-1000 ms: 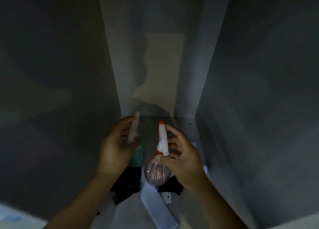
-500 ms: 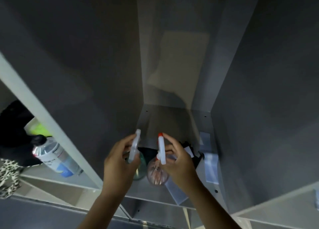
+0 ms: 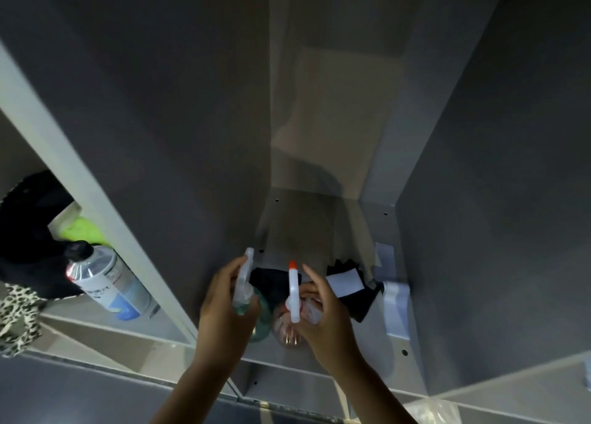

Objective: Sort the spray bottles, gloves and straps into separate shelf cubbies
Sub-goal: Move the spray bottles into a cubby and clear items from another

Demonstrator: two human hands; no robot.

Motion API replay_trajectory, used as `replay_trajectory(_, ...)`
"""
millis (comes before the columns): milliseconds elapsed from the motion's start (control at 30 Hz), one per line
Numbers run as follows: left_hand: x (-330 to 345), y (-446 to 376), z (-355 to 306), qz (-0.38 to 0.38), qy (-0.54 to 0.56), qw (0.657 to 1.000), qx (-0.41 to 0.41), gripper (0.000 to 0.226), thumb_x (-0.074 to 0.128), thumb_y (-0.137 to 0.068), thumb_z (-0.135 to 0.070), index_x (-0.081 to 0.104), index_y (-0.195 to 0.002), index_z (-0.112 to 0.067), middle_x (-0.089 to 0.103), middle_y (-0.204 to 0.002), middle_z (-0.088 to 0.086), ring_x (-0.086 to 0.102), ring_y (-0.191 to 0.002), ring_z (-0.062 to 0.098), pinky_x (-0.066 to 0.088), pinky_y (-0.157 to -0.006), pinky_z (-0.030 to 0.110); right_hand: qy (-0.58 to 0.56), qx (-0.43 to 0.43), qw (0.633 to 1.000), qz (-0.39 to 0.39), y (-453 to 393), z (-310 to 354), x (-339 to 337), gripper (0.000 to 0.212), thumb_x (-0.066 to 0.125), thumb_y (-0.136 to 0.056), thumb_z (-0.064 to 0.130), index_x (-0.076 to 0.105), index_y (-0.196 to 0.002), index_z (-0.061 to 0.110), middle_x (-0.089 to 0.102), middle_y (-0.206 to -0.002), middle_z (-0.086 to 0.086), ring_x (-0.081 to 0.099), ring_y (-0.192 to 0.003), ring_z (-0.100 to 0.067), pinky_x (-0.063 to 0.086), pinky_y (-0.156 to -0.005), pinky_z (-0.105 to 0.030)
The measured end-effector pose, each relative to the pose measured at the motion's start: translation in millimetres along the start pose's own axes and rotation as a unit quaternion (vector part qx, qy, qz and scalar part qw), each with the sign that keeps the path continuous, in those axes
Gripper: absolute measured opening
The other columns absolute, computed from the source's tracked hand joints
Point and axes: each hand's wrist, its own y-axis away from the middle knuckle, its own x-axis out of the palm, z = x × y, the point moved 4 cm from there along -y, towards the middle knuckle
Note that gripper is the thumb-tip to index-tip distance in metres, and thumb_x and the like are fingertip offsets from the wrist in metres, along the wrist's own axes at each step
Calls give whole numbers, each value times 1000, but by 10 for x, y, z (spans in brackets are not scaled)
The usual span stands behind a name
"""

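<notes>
Holding two spray bottles at the cubby (image 3: 377, 347) mouth: left hand (image 3: 224, 308) wrapped round the greenish bottle (image 3: 244, 291), right hand (image 3: 323, 311) round the reddish bottle (image 3: 292, 308). Probably best carried upright, clear of the black gloves (image 3: 355, 292) behind.

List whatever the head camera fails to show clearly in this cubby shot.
- Green-tinted spray bottle, head view: body mostly hidden by the left hand.
- Pinkish clear spray bottle with orange-tipped white nozzle: lower body hidden by the right hand.
- Black fabric items behind the bottles: too dark to tell gloves from straps.
- White labelled bottle in the left cubby: label print too small.
</notes>
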Motion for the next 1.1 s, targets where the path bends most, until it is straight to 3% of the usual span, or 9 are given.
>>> replay_trajectory(167, -23, 7, -11, 21, 3, 1000, 4, 76, 75, -80, -3, 42, -142, -31, 52, -136, -8, 54, -120, 7, 48, -103, 28, 17, -2, 1000, 3, 18, 50, -17, 79, 82, -81, 27, 41, -148, 30, 62, -127, 12, 58, -120, -2, 55, -98, -29)
replay_trajectory(367, -162, 106, -168, 23, -70, 991, 110, 90, 83, -71, -7, 40, -149, -21, 47, -147, -1, 44, -135, 13, 42, -112, 37, 19, 19, 999, 23, 271, 156, -226, 100, 86, -69, 51, 25, -147, 55, 39, -146, 24, 41, -135, 2, 47, -108, -32)
replay_trajectory(500, -359, 321, -367, 16, -30, 990, 136, 97, 88, -66, -15, 39, -148, -31, 42, -149, -7, 38, -140, 7, 37, -114, 32, -16, 12, 1000, -10, 578, 394, -532, 103, 85, -64, 61, 27, -148, 45, 35, -153, 20, 43, -134, 4, 45, -101, -15)
replay_trajectory(733, -445, 1013, -1101, 50, 80, 977, 192, 96, 93, -62, -15, 44, -142, -34, 45, -146, -19, 45, -136, 6, 38, -110, 20, 5, -26, 999, -39, 1199, 900, -1178, 107, 90, -68, 38, 24, -150, 53, 31, -151, 27, 42, -136, 2, 49, -106, -31)
replay_trajectory(867, -208, 1446, -1504, 91, 109, 973, 184, 89, 90, -65, -30, 44, -141, -38, 47, -145, -20, 50, -132, 6, 45, -106, 28, -10, -43, 998, -54, 1636, 1041, -1707, 106, 90, -67, 45, 23, -148, 58, 32, -152, 27, 43, -135, 2, 49, -105, -33)
replay_trajectory(933, -25, 1702, -1719, 101, 122, 970, 182, 86, 86, -65, -39, 44, -139, -44, 47, -144, -22, 51, -130, 5, 46, -104, 25, -15, -50, 997, -57, 1864, 1034, -2032, 104, 90, -66, 47, 24, -145, 62, 34, -151, 29, 43, -134, 4, 50, -103, -31)
replay_trajectory(1033, 361, 2085, -2036, 134, 144, 965, 174, 85, 85, -66, -37, 44, -141, -40, 48, -145, -22, 50, -132, 5, 48, -105, 36, -35, -48, 996, -71, 2203, 989, -2606, 102, 91, -67, 45, 25, -144, 64, 32, -150, 36, 44, -133, 6, 50, -102, -26)
replay_trajectory(1100, 659, 2315, -2245, 162, 156, 959, 170, 85, 86, -68, -31, 44, -142, -38, 48, -145, -23, 49, -133, 2, 49, -105, 42, -32, -47, 995, -85, 2407, 939, -3009, 103, 89, -69, 47, 25, -148, 57, 27, -153, 37, 39, -137, 8, 49, -106, -33)
